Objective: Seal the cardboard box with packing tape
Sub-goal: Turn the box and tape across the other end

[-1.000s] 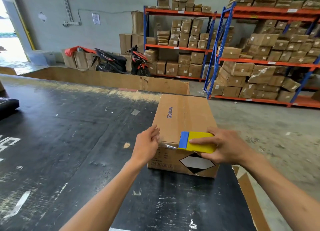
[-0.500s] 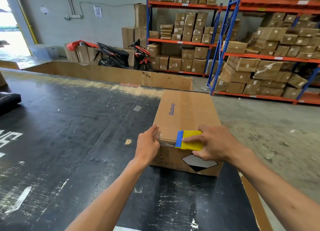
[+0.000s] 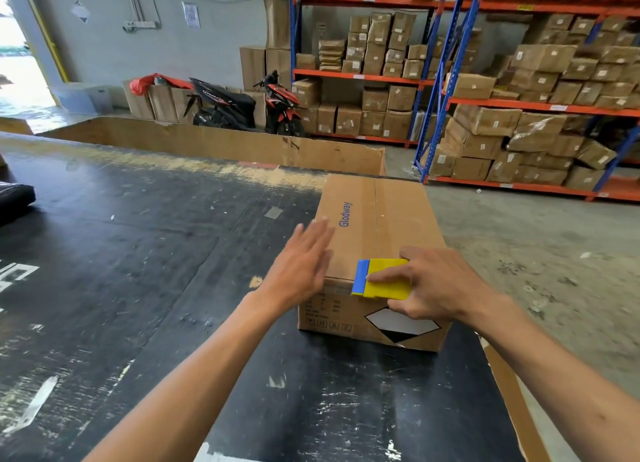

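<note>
Surface (image 3: 145, 288): I see a wide black top, scuffed and scratched, with a low cardboard wall (image 3: 221, 143) along its far edge.
Racks (image 3: 540, 108): beyond it, on my right, blue and orange shelving is stacked with brown cartons.
Scooter (image 3: 242, 105): a black and red one is parked against the grey wall, left of the racks.
Cardboard box (image 3: 377, 226): it sits on the surface near the right edge, long side pointing away from me, flaps closed, "Glodway" printed in blue on top, a black and white diamond label on the near face.
Tape: a clear strip runs along the top seam and shines faintly; I cannot tell where it ends at the near edge.
Right hand (image 3: 440, 285): its grip is clamped on the yellow and blue scraper (image 3: 381, 278), forefinger laid across it, thumb underneath, pressing the tool at the near top edge of the box.
Left hand (image 3: 298, 267): fingers straight and together, grip apart, holding nothing; it is blurred at the box's near left corner, and I cannot tell whether it touches the cardboard.
</note>
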`<action>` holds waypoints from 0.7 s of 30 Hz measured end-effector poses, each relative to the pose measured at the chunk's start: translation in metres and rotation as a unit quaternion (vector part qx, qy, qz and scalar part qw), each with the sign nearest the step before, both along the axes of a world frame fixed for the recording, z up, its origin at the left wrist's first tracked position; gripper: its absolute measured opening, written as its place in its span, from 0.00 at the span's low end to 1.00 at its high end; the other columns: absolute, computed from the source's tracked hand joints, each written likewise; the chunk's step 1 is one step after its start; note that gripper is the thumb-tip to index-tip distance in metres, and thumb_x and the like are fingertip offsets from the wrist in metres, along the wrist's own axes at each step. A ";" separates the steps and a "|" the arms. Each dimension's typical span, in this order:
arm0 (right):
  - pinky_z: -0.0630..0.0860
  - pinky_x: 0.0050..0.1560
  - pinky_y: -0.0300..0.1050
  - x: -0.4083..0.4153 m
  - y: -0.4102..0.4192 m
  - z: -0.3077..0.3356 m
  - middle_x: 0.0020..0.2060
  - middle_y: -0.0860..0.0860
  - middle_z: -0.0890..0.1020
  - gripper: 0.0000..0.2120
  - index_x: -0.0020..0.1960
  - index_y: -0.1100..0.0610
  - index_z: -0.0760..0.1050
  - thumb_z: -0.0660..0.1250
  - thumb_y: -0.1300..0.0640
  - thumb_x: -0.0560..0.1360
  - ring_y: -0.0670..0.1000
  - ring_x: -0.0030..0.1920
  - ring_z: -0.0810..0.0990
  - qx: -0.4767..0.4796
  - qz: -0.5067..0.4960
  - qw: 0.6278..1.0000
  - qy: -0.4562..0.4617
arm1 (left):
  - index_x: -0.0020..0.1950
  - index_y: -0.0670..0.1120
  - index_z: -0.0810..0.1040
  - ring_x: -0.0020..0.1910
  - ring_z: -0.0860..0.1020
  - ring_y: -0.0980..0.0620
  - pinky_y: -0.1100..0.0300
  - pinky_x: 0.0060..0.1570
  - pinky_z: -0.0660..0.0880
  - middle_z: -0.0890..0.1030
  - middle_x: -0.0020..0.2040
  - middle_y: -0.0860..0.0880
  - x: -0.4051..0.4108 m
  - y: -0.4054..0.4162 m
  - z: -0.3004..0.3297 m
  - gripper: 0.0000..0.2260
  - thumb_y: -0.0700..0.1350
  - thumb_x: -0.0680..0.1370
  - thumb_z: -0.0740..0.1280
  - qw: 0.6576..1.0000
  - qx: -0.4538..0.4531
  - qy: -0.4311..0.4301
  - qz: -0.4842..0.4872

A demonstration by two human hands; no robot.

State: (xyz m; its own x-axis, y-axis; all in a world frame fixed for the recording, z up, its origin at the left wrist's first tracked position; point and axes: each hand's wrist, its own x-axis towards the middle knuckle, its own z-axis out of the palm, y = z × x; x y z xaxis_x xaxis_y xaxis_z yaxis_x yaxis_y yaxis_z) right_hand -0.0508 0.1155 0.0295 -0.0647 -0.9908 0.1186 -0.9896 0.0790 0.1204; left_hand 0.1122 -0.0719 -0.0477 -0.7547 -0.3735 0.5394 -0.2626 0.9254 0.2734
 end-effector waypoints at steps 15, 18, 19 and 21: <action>0.56 0.29 0.40 -0.004 0.005 -0.002 0.35 0.45 0.66 0.23 0.64 0.30 0.76 0.67 0.37 0.69 0.50 0.31 0.68 -0.004 0.021 1.000 0.017 | 0.78 0.39 0.59 0.77 0.61 0.46 0.53 0.76 0.53 0.62 0.78 0.41 -0.024 -0.028 -0.029 0.37 0.64 0.82 0.37 0.955 -0.145 -0.229 -0.121; 0.49 0.28 0.35 -0.011 0.015 0.002 0.34 0.45 0.67 0.23 0.63 0.31 0.77 0.62 0.35 0.68 0.48 0.29 0.64 -0.008 0.045 0.999 0.017 | 0.79 0.40 0.57 0.78 0.60 0.46 0.54 0.76 0.48 0.60 0.78 0.41 -0.024 -0.030 -0.029 0.35 0.64 0.82 0.41 0.957 -0.154 -0.219 -0.115; 0.49 0.27 0.34 -0.016 0.021 0.003 0.33 0.45 0.68 0.23 0.62 0.31 0.77 0.61 0.34 0.68 0.47 0.28 0.64 -0.001 0.049 0.999 0.018 | 0.79 0.41 0.56 0.78 0.58 0.47 0.54 0.76 0.45 0.59 0.79 0.42 -0.024 -0.029 -0.030 0.34 0.63 0.82 0.43 0.957 -0.155 -0.217 -0.112; 0.53 0.24 0.36 -0.034 0.039 0.005 0.33 0.45 0.69 0.22 0.62 0.32 0.77 0.63 0.34 0.69 0.47 0.26 0.66 0.010 0.043 0.999 0.017 | 0.80 0.41 0.54 0.79 0.55 0.48 0.56 0.74 0.40 0.57 0.79 0.43 -0.023 -0.028 -0.029 0.33 0.61 0.82 0.45 0.957 -0.157 -0.216 -0.112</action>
